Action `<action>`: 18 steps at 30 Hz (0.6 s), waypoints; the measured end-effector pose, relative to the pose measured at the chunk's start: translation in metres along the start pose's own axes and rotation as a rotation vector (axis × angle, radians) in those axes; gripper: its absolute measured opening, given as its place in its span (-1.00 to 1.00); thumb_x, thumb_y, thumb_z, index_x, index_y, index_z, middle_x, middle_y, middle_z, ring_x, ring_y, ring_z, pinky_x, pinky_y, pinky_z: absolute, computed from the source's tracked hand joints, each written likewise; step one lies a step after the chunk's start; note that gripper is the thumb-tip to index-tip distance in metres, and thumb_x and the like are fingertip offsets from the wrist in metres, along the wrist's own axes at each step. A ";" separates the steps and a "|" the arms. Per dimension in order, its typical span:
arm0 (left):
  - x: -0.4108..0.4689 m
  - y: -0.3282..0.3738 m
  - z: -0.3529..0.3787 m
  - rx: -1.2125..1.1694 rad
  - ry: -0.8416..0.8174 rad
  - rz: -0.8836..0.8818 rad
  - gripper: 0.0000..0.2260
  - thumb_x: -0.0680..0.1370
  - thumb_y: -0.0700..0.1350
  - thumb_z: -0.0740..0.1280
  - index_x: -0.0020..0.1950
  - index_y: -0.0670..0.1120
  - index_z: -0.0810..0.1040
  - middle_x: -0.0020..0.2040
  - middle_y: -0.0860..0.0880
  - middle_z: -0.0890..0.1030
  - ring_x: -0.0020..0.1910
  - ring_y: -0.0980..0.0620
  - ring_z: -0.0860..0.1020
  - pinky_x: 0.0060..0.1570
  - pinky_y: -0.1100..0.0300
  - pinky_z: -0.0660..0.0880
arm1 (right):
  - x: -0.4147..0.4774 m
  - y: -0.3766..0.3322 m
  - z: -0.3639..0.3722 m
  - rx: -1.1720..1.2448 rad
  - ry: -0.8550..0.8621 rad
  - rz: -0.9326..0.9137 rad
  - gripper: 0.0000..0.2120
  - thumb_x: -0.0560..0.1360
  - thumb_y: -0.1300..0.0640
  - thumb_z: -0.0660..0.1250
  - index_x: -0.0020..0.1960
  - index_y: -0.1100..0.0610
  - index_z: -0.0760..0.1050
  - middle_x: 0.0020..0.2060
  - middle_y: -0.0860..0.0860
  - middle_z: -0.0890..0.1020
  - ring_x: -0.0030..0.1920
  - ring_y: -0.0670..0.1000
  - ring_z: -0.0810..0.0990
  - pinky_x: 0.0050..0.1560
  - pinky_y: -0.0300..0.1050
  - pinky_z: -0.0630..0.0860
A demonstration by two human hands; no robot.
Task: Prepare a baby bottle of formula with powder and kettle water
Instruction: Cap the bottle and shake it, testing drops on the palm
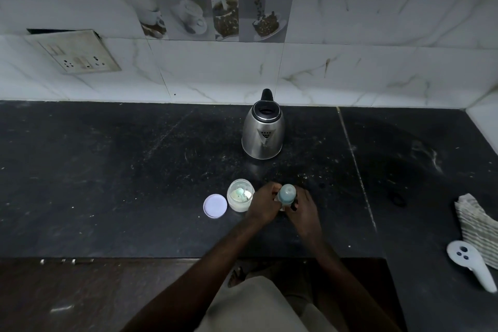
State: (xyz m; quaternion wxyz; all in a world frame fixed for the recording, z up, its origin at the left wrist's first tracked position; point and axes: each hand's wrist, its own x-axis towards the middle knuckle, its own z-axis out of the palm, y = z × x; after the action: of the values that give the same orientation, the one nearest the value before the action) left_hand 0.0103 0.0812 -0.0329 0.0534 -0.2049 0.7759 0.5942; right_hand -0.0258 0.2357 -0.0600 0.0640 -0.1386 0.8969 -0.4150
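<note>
A baby bottle [286, 194] with a teal cap stands upright on the black counter [134, 170], gripped between both hands. My left hand [262, 206] wraps its left side and my right hand [303, 207] its right side; the bottle's body is mostly hidden by them. Just left stands an open jar of white powder [240, 198] with a teal scoop inside. The jar's round pale lid [215, 205] lies flat further left. A steel kettle [263, 131] with a black lid stands behind, spout towards me.
A striped cloth [475, 219] and a white handheld controller [470, 264] lie at the right end of the counter. A small dark ring [397, 199] lies to the right. A wall socket plate [75, 52] sits on the tiled backsplash at left.
</note>
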 end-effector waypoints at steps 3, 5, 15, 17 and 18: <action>0.001 0.002 -0.003 0.036 -0.014 -0.001 -0.65 0.39 -0.24 0.46 0.16 -0.02 0.63 0.06 0.07 0.73 0.08 0.09 0.69 0.17 -0.04 0.62 | 0.001 0.003 0.002 -0.009 -0.003 0.001 -0.47 0.39 0.33 0.58 0.33 0.20 0.55 0.20 0.08 0.60 0.18 0.08 0.62 0.19 0.16 0.61; 0.001 0.003 -0.005 0.046 -0.026 -0.007 -0.64 0.38 -0.23 0.46 0.15 0.00 0.64 0.06 0.08 0.74 0.08 0.10 0.70 0.18 -0.04 0.62 | 0.002 0.005 0.003 -0.006 -0.006 0.006 -0.45 0.39 0.32 0.58 0.34 0.18 0.55 0.21 0.06 0.59 0.18 0.06 0.62 0.20 0.16 0.61; -0.005 0.011 -0.019 0.018 -0.048 -0.024 -0.68 0.42 -0.28 0.44 0.14 -0.06 0.67 0.08 0.02 0.74 0.09 0.10 0.70 0.22 0.07 0.61 | 0.004 0.010 0.007 0.010 -0.025 0.049 -0.42 0.39 0.30 0.54 0.37 0.09 0.49 0.23 -0.01 0.54 0.20 0.08 0.61 0.20 0.20 0.61; -0.005 0.013 -0.023 -0.004 -0.063 -0.027 -0.70 0.44 -0.25 0.46 0.16 -0.08 0.67 0.09 0.01 0.74 0.10 0.08 0.69 0.22 0.10 0.60 | 0.003 0.008 0.006 0.009 -0.047 0.068 -0.41 0.41 0.27 0.56 0.39 0.07 0.49 0.24 -0.05 0.53 0.22 0.05 0.60 0.22 0.17 0.61; -0.005 0.013 -0.025 -0.020 -0.068 -0.025 -0.73 0.47 -0.22 0.47 0.16 -0.09 0.67 0.09 0.01 0.74 0.11 0.08 0.69 0.21 0.13 0.59 | 0.002 0.007 0.005 0.010 -0.053 0.078 -0.40 0.41 0.26 0.57 0.40 0.05 0.48 0.25 -0.05 0.52 0.23 0.05 0.60 0.23 0.15 0.61</action>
State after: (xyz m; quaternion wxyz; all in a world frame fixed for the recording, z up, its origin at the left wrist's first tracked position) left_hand 0.0137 0.0616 -0.0122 0.0851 -0.1947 0.7651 0.6078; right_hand -0.0280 0.2362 -0.0689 0.1043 -0.1142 0.8977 -0.4127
